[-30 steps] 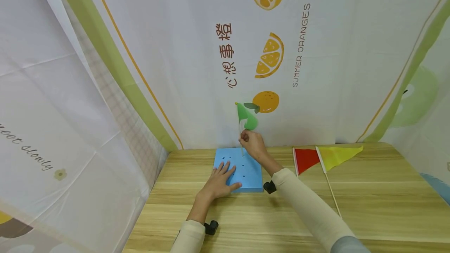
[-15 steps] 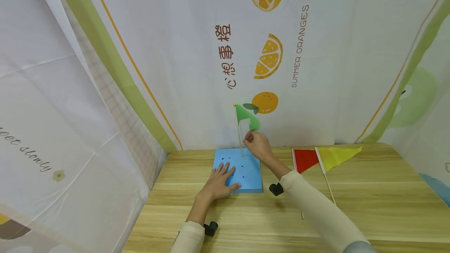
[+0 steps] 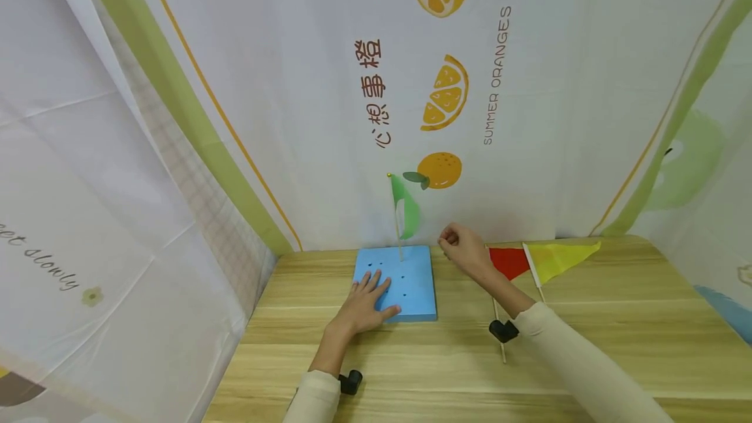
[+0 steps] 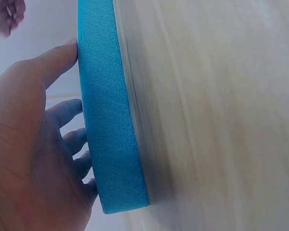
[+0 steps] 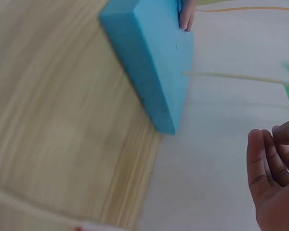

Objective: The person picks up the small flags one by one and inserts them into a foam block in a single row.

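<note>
A blue foam block (image 3: 418, 292) with several small holes lies on the table. My left hand (image 3: 361, 305) rests on its left part, fingers spread and fairly straight; in the left wrist view the thumb (image 4: 58, 58) and fingertips lie along the block's top edge. Near the block's far edge, a green flag (image 3: 405, 211) stands upright, its thin stick (image 5: 231, 75) stuck in the foam. To the right of the block my right hand (image 3: 467, 252) is raised in the air with loosely bent fingers and holds nothing. It is apart from the green flag.
A red flag (image 3: 508, 262) and a yellow flag (image 3: 561, 262) lie on the wooden table (image 3: 435, 371) to the right, partly behind the right hand and forearm. A white printed curtain (image 3: 317, 116) hangs right behind the table.
My right hand has let go of the green flag and moved right, away from it. The flag stays standing in the block. The left hand has kept its place.
</note>
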A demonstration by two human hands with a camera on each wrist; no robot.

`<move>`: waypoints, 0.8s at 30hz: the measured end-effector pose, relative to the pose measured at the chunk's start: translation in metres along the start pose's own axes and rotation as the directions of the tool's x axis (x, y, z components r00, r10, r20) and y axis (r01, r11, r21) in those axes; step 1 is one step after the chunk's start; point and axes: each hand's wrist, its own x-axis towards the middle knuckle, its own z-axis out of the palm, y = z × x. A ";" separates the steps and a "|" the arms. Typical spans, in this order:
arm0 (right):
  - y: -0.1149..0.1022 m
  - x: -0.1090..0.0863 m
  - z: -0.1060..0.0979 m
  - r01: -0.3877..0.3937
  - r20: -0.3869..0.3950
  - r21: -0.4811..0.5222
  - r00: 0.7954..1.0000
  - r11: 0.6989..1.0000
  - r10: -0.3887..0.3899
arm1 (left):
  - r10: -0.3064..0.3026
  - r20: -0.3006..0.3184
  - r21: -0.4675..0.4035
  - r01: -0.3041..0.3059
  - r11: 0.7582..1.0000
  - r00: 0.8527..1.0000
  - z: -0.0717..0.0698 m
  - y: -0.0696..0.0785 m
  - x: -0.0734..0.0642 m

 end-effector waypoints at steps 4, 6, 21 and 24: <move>0.014 -0.016 -0.017 -0.014 0.018 -0.012 1.000 1.000 0.014 | 0.005 -0.005 0.003 -0.005 1.000 1.000 0.000 -0.001 0.000; 0.023 -0.023 -0.024 -0.015 0.024 -0.034 1.000 0.999 0.016 | 0.005 -0.005 0.005 -0.005 1.000 1.000 0.000 -0.001 0.000; 0.068 -0.064 -0.049 -0.105 0.060 -0.187 0.991 0.977 0.118 | -0.002 -0.004 -0.011 0.002 1.000 1.000 0.000 -0.001 -0.001; 0.073 -0.071 -0.049 -0.130 0.077 -0.207 0.986 0.970 0.149 | 0.000 -0.001 -0.009 0.000 1.000 1.000 0.000 -0.001 -0.001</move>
